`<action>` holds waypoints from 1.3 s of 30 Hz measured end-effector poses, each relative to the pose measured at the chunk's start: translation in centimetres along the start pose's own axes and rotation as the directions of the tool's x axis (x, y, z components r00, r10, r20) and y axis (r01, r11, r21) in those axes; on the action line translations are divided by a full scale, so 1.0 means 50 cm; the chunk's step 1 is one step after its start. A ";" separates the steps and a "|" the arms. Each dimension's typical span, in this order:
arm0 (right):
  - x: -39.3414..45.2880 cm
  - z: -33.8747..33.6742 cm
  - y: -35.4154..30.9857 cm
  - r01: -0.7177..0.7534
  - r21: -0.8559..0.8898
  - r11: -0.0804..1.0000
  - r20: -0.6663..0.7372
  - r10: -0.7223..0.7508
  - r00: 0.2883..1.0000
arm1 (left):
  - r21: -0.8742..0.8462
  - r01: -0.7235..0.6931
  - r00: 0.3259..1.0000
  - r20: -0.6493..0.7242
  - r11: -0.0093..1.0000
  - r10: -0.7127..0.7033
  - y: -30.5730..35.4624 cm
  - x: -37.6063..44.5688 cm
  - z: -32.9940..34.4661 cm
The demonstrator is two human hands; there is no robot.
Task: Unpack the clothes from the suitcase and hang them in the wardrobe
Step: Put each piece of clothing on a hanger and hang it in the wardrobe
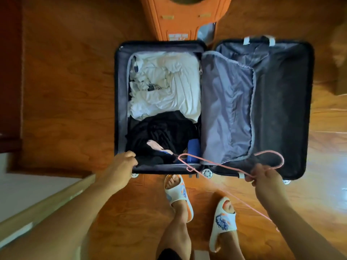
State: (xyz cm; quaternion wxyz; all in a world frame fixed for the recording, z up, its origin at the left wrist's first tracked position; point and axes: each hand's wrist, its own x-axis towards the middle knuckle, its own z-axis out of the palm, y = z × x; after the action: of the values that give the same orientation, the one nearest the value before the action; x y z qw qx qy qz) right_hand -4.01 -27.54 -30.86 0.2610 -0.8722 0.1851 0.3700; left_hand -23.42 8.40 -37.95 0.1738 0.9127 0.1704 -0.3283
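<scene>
A dark suitcase (pixel 293 113) lies open on the wooden floor. Its left half holds crumpled white clothes (pixel 169 85) at the far end and black clothes (pixel 165 134) at the near end, with a blue item (pixel 194 150) beside them. A grey lining flap (pixel 227 107) covers part of the right half. My left hand (pixel 122 166) grips the black cloth at the near edge of the left half. My right hand (pixel 266 175) holds a thin pink wire hanger (pixel 216 165) over the near edge of the right half.
An orange plastic stool (pixel 184 17) stands just beyond the suitcase. A dark red cabinet (pixel 9 72) is at the left. A pale bed edge (pixel 37 201) runs along the lower left. My feet in white slippers (pixel 178 194) stand right before the suitcase.
</scene>
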 end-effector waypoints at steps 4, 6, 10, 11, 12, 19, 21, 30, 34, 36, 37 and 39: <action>-0.070 -0.131 -0.040 0.096 0.000 0.995 -0.042 -0.096 0.995 | -0.506 0.118 0.931 -0.244 0.855 -0.272 0.066 -0.142 -0.239; -0.113 -0.210 -0.072 0.126 0.065 0.990 -0.035 -0.123 0.992 | -0.632 0.078 0.868 -0.337 0.771 -0.364 0.125 -0.221 -0.369; -0.196 -0.368 -0.115 0.271 0.111 0.956 -0.046 -0.268 0.962 | -0.663 -0.165 0.734 -0.577 0.730 -0.358 0.247 -0.368 -0.592; -0.217 -0.407 -0.128 0.325 0.092 0.941 -0.035 -0.323 0.946 | -0.664 -0.219 0.703 -0.615 0.715 -0.356 0.280 -0.406 -0.643; -0.235 -0.447 -0.135 0.375 0.075 0.924 -0.030 -0.374 0.927 | -0.658 -0.261 0.678 -0.646 0.706 -0.351 0.314 -0.443 -0.693; -0.428 -0.761 -0.198 0.647 0.125 0.752 -0.022 -0.650 0.760 | -0.441 -0.371 0.569 -0.804 0.817 -0.176 0.599 -0.728 -1.019; -0.493 -0.839 -0.238 0.708 0.152 0.689 -0.032 -0.713 0.701 | -0.382 -0.378 0.538 -0.832 0.843 -0.136 0.668 -0.791 -1.093; -0.699 -0.974 -0.359 0.842 0.293 0.452 0.056 -0.888 0.457 | -0.284 -0.554 0.515 -0.855 0.783 0.055 0.871 -0.957 -1.215; -0.803 -0.975 -0.419 0.830 0.462 0.313 0.133 -0.950 0.284 | -0.241 -0.565 0.559 -0.816 0.789 0.151 0.921 -1.006 -1.216; -0.864 -0.987 -0.444 0.780 0.573 0.252 0.211 -0.965 0.157 | -0.215 -0.540 0.608 -0.768 0.814 0.200 0.940 -1.030 -1.207; -0.892 -0.991 -0.455 0.747 0.621 0.238 0.244 -0.964 0.105 | -0.208 -0.526 0.629 -0.748 0.824 0.212 0.946 -1.038 -1.202; -0.931 -0.994 -0.474 0.741 0.641 0.199 0.242 -0.969 0.050 | -0.198 -0.502 0.636 -0.745 0.842 0.203 0.944 -1.046 -1.191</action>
State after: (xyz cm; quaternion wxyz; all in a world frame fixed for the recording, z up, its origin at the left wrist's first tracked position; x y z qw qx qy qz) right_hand 4.88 -32.08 40.56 0.6216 -0.5600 -0.4198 0.3518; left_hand -9.20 -17.92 49.33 0.3351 0.9289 0.0985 0.1231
